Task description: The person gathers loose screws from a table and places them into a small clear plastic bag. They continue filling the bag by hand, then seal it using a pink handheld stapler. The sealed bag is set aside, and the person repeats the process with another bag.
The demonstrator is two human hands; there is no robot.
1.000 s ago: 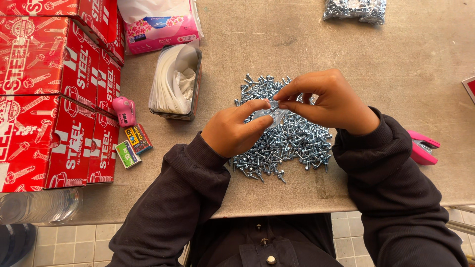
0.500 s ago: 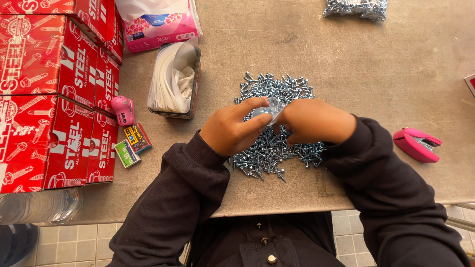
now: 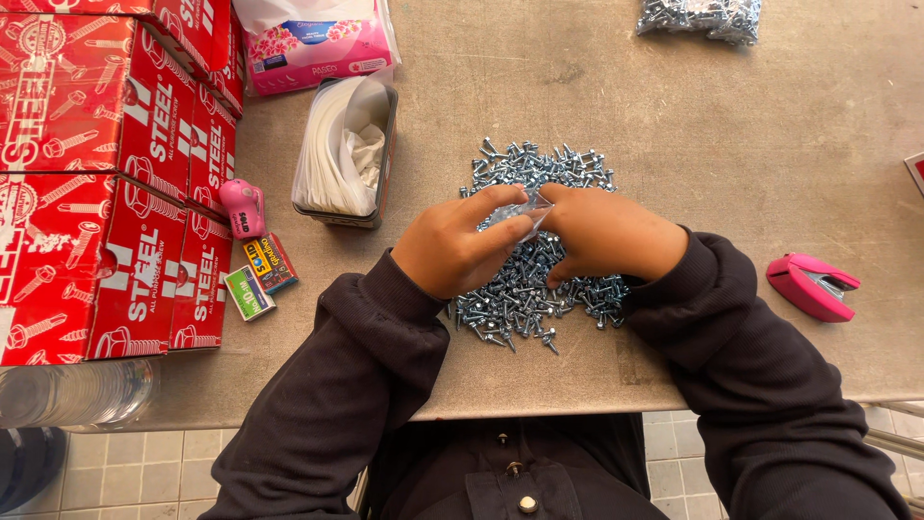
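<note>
A heap of small silver screws [image 3: 535,171] lies on the grey table [image 3: 693,125] in front of me. My left hand [image 3: 452,246] pinches a small clear plastic bag [image 3: 520,210] at its mouth, just above the heap. My right hand [image 3: 604,233] rests palm down on the screws beside the bag, its fingers curled into the pile and touching the bag's edge. Whether the right hand has screws inside it is hidden. Both arms wear dark sleeves.
Red cardboard boxes [image 3: 96,193] are stacked at the left. A tin of white plastic bags [image 3: 343,149], a pink tissue pack [image 3: 318,43], a small pink stapler [image 3: 241,207], staple boxes [image 3: 260,277], a larger pink stapler [image 3: 810,285], a bag of screws [image 3: 701,17] and a clear bottle [image 3: 72,393].
My right hand came down from the bag's mouth onto the screw heap and curled into it. My left hand keeps hold of the bag almost in place.
</note>
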